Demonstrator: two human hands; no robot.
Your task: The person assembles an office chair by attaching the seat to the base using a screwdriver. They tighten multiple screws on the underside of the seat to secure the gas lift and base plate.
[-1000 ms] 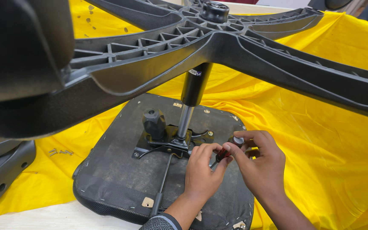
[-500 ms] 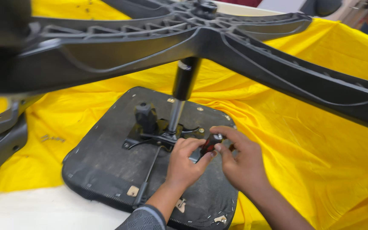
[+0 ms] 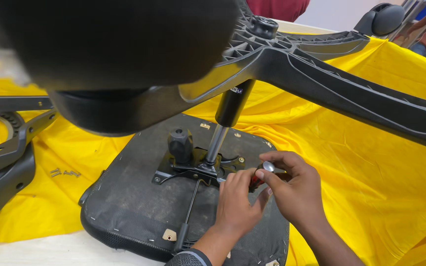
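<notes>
The right hand (image 3: 299, 189) is pinched around a small tool with a round silver cap (image 3: 268, 166), held between thumb and forefinger right at the edge of the metal mechanism plate (image 3: 198, 167). The left hand (image 3: 236, 204) is pressed in beside it, fingers curled against a reddish bit of the same tool; whether it's actually gripped there can't be told, the knuckles are in the way.

All this is happening on the underside of an upturned chair seat (image 3: 139, 197), black fabric stapled round the rim. A gas lift column (image 3: 228, 116) is stuck up out of the plate, a black knob (image 3: 180, 143) is sat just beside it, and the star-shaped base (image 3: 331, 83) is spread overhead, one caster (image 3: 380, 19) seen at the far end.

The seat is laid on a yellow cloth (image 3: 371, 162), wrinkled and draped over a pale tabletop (image 3: 35, 251), which is only seen bare at the near edge. A few loose screws (image 3: 65, 172) are scattered on the cloth to the left, near black armrest parts (image 3: 6, 157). Further back, a light wall and a bit of dark red clothing are glimpsed.
</notes>
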